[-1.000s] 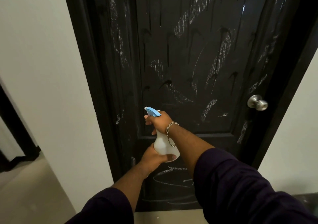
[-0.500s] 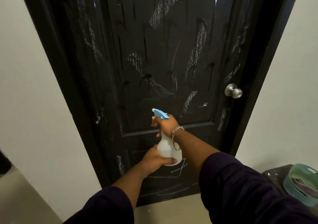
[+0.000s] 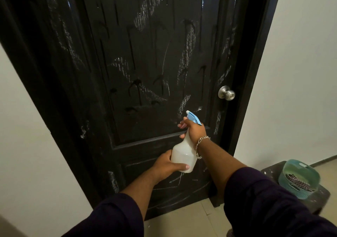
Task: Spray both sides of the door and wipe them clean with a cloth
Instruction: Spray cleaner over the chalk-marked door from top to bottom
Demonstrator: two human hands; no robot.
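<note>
1. Head view: a person aims a spray bottle at a black door scrawled with chalk marks, wet runs already streaking its upper panel.
2. Right hand grips the bottle's neck, its fingers curled over the trigger below the blue nozzle; left hand cups the bottle's base, thumb wrapped across the front.
3. The nozzle points at the door near the rail between the panels, close to the face but not touching it.
4. The lower panel looks drier, with chalk lines unblurred, so the spraying appears unfinished on this side.
5. To do this step well, short even squeezes would likely serve best, working down to the lower panel and out to the edges near the knob, keeping the bottle upright and steadied from below.
6. Too much liquid could run to the floor.
7. A cloth lies in a green basket on a dark stool to the right, well apart from both hands.
8. The far side of the door is hidden.
</note>
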